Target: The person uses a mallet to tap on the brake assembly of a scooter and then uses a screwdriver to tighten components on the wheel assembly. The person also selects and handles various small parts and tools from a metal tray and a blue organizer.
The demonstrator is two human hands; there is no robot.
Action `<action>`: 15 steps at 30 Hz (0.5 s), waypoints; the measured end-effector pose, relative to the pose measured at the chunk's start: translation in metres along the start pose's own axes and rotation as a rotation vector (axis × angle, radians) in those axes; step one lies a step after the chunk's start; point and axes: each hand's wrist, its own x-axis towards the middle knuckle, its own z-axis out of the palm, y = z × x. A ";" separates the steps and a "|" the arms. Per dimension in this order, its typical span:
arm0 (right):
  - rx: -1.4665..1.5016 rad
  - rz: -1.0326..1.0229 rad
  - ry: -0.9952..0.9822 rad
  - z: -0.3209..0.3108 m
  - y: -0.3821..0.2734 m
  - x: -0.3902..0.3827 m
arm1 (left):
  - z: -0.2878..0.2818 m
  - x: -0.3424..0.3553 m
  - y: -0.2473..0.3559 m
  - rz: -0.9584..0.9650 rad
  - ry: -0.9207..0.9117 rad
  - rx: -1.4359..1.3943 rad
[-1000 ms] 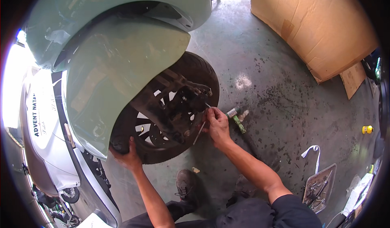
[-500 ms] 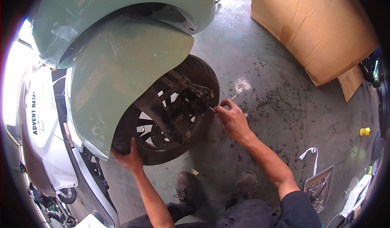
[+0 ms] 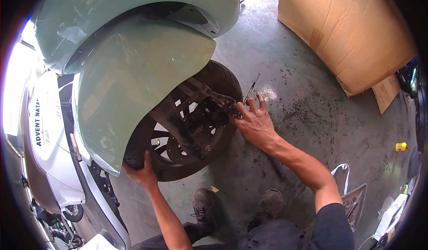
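Observation:
The front wheel's black tire (image 3: 226,80) sits under a pale green fender (image 3: 138,71). My left hand (image 3: 142,174) grips the tire at its lower left, thumb on the near side and the other fingers mostly hidden. Beside the dark, dirty brake caliper (image 3: 216,116), my right hand (image 3: 257,124) holds a thin metal rod-like tool (image 3: 253,87), its middle fingers lifted. The tool slants up and away from the hand; its lower end is hidden by the fingers, so its exact kind cannot be made out. The thumb and index finger are close against the caliper.
A large cardboard box (image 3: 347,31) stands at the far right. On the floor to my right are a tool tray (image 3: 363,205), a white strap (image 3: 342,166) and a yellow bottle (image 3: 401,146). A white scooter (image 3: 49,161) is at the left; my shoes are below the wheel.
My right hand has moved slightly up and its fingers have spread. The tool has swung from nearly level to a steeper slant. My left hand stays on the tire.

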 end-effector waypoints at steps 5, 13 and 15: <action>-0.010 -0.039 0.067 0.018 0.008 -0.010 | 0.000 0.000 -0.001 -0.001 -0.004 0.001; 0.012 -0.211 0.188 0.029 0.020 -0.009 | 0.002 0.000 -0.005 -0.040 0.010 -0.021; 0.011 -0.177 0.207 0.032 0.018 -0.009 | 0.002 0.001 -0.005 -0.030 0.009 -0.027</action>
